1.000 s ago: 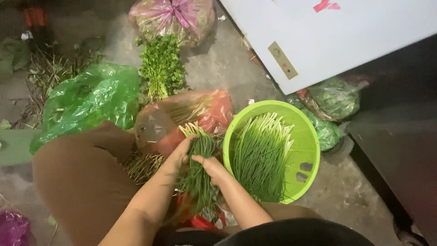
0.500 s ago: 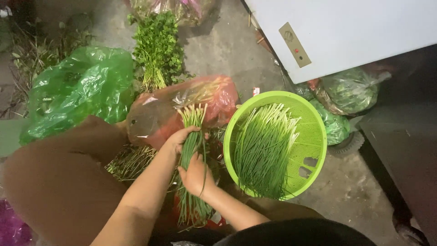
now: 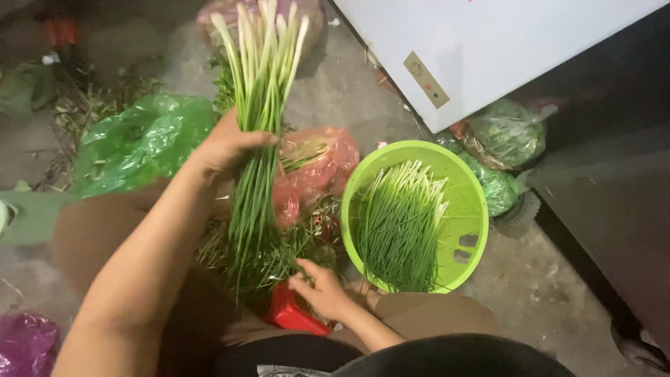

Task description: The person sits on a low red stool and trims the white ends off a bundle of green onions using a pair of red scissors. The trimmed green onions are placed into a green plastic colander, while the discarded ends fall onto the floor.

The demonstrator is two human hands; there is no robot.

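My left hand (image 3: 225,146) grips a long bunch of green chives (image 3: 257,119) and holds it upright, white ends up, leafy tips hanging down. My right hand (image 3: 322,287) is lower, fingers curled among the loose leaf tips beside a red object (image 3: 289,314); whether it pinches any leaves is unclear. A round lime-green plastic basket (image 3: 469,185) to the right holds a neat pile of cleaned chives (image 3: 401,223).
A green plastic bag (image 3: 139,143) lies at left and a red plastic bag (image 3: 317,164) with greens behind the bunch. A white appliance (image 3: 488,49) stands at upper right with bagged greens (image 3: 506,132) beneath. A purple bag (image 3: 24,345) sits at lower left. Concrete floor with plant scraps.
My left hand has lifted the chive bunch up and away from my lap. My right hand has let go of the bunch and dropped to the leaf tips.
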